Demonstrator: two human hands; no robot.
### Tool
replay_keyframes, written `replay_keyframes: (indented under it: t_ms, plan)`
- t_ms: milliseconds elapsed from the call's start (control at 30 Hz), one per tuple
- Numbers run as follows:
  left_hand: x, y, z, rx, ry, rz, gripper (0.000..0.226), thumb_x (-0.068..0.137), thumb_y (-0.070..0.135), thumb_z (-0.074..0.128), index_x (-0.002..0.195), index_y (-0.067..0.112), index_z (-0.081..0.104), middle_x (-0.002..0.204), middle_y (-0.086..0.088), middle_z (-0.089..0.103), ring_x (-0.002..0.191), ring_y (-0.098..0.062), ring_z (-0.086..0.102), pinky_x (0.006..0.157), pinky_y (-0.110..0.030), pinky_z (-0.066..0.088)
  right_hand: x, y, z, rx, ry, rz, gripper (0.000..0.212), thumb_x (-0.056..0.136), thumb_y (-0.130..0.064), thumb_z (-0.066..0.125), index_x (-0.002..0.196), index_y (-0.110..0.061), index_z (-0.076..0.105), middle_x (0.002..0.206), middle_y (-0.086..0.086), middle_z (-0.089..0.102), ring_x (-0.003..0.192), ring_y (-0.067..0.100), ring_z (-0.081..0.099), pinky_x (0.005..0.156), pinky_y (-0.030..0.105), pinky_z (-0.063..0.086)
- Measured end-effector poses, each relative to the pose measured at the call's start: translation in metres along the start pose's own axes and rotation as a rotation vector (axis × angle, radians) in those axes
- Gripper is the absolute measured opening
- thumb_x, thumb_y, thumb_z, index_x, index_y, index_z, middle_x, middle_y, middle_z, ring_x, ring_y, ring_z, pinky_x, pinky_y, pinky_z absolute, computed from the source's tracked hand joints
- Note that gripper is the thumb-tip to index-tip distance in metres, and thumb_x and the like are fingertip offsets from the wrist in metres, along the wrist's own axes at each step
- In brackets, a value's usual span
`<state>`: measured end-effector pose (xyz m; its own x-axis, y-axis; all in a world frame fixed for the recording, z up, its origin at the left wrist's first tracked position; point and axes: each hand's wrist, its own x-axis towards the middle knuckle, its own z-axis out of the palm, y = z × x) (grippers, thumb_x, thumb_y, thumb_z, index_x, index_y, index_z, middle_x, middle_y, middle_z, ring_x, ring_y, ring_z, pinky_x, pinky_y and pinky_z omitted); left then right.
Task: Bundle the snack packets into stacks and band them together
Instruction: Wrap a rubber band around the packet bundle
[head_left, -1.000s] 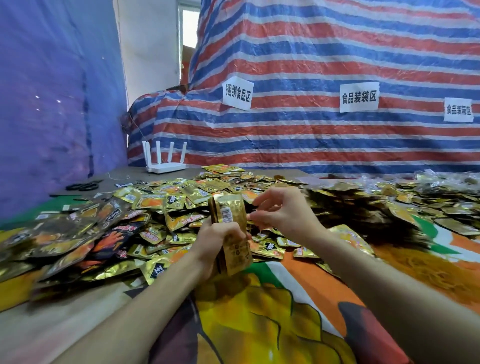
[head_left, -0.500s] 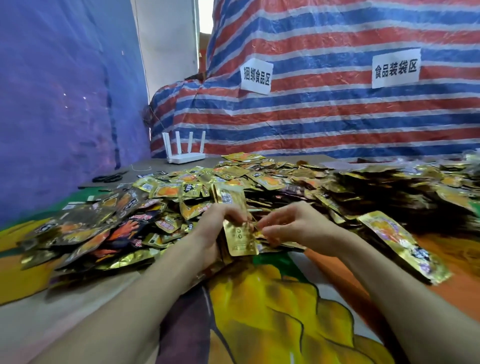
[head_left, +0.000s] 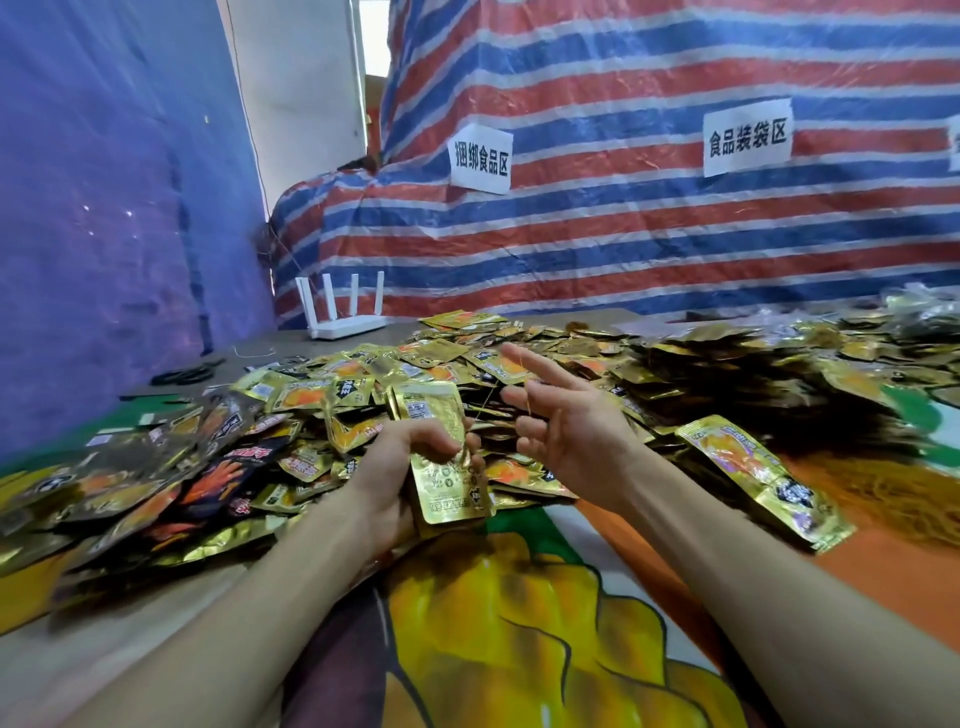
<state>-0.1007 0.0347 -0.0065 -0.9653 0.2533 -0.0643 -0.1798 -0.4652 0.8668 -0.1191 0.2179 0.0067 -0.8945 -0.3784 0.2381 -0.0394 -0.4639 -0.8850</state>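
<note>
My left hand (head_left: 389, 473) grips an upright stack of gold snack packets (head_left: 441, 457) just above the table's front middle. My right hand (head_left: 566, 426) is beside it on the right, fingers spread and mostly straight, with a thin yellowish rubber band (head_left: 525, 408) looped over them. A strand of the band runs down toward the stack. Behind both hands lies a big loose pile of gold and dark packets (head_left: 322, 400).
A second, darker heap of packets (head_left: 753, 374) spreads across the right. One gold packet (head_left: 763, 478) lies alone near my right forearm. A white router (head_left: 345, 312) and black scissors (head_left: 187, 371) sit at the back left. The striped tarp wall (head_left: 623, 234) closes off the far side.
My right hand has drawn away from the stack and opened out, stretching the band over its fingers. The left hand keeps holding the stack, now a little lower.
</note>
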Motion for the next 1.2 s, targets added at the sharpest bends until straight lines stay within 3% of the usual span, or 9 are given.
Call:
replay_keyframes:
  t_ms: [167,333,433,567,667,800,900,1067,1200]
  plan:
    - [-0.002,-0.002,0.000,0.144,0.104,-0.047,0.031,0.058,0.004,0.058,0.086,0.004,0.072,0.075,-0.014,0.065,0.065,-0.032,0.064,0.065,-0.046,0.060,-0.003,0.011,-0.001,-0.237,0.005,0.006,0.061,0.082,-0.006,0.077,0.137,-0.028,0.061,0.114,0.016,0.074,0.092,0.032,0.076,0.055,0.036,0.060]
    - [0.000,0.001,0.004,0.080,0.429,0.153,0.022,0.075,0.001,0.058,0.094,0.003,0.068,0.092,-0.019,0.066,0.079,-0.033,0.063,0.075,-0.041,0.053,-0.003,0.016,0.006,-0.408,0.094,-0.010,0.059,0.078,-0.006,0.085,0.129,-0.030,0.068,0.120,0.011,0.070,0.096,0.026,0.076,0.063,0.046,0.063]
    - [-0.001,0.005,0.006,-0.021,0.498,0.277,0.039,0.080,0.000,0.062,0.118,-0.004,0.060,0.096,-0.020,0.063,0.077,-0.032,0.063,0.065,-0.036,0.053,-0.006,0.025,0.017,-0.459,0.038,0.040,0.069,0.066,-0.013,0.092,0.126,-0.038,0.068,0.126,0.010,0.062,0.097,0.026,0.075,0.068,0.046,0.063]
    - [-0.006,0.007,0.013,-0.108,0.494,0.289,0.045,0.084,0.012,0.068,0.126,-0.002,0.059,0.108,-0.024,0.071,0.086,-0.042,0.073,0.066,-0.047,0.062,-0.007,0.047,0.037,-0.578,-0.023,-0.049,0.074,0.060,-0.020,0.093,0.124,-0.046,0.063,0.123,0.004,0.066,0.106,0.021,0.071,0.080,0.043,0.063]
    - [-0.007,0.005,0.014,-0.173,0.372,0.223,0.031,0.089,0.023,0.064,0.114,0.003,0.067,0.097,-0.019,0.074,0.073,-0.033,0.073,0.055,-0.036,0.059,-0.006,0.055,0.043,-0.529,0.027,-0.182,0.080,0.057,-0.014,0.091,0.128,-0.036,0.062,0.127,0.000,0.066,0.113,0.014,0.068,0.091,0.034,0.059]
    - [-0.003,-0.002,0.018,-0.178,0.162,0.204,0.032,0.092,0.025,0.057,0.077,0.010,0.081,0.093,-0.011,0.076,0.080,-0.026,0.075,0.069,-0.033,0.060,-0.008,0.053,0.039,-0.522,0.091,-0.304,0.077,0.061,0.003,0.090,0.126,-0.025,0.059,0.117,-0.010,0.065,0.099,-0.010,0.066,0.076,0.013,0.054]
    - [-0.003,-0.006,0.022,-0.146,0.120,0.225,0.030,0.091,0.025,0.057,0.081,0.014,0.083,0.102,-0.011,0.077,0.091,-0.026,0.075,0.079,-0.036,0.060,-0.009,0.052,0.038,-0.566,0.125,-0.343,0.073,0.064,0.005,0.089,0.123,-0.025,0.057,0.114,-0.011,0.063,0.096,-0.013,0.064,0.075,0.007,0.050]
    - [-0.006,-0.003,0.020,-0.195,0.086,0.156,0.033,0.088,0.029,0.060,0.077,0.007,0.082,0.096,-0.014,0.077,0.083,-0.028,0.076,0.064,-0.034,0.062,-0.009,0.043,0.038,-0.652,0.157,-0.360,0.081,0.055,-0.014,0.090,0.128,-0.032,0.061,0.120,-0.017,0.062,0.108,-0.014,0.056,0.084,0.010,0.050]
    - [-0.003,-0.004,0.019,-0.205,0.049,0.173,0.029,0.071,0.030,0.065,0.076,0.006,0.082,0.092,-0.013,0.077,0.079,-0.028,0.076,0.059,-0.033,0.060,-0.011,0.037,0.039,-0.829,0.136,-0.326,0.076,0.061,-0.019,0.091,0.129,-0.032,0.058,0.128,-0.002,0.055,0.120,0.004,0.055,0.102,0.031,0.052]
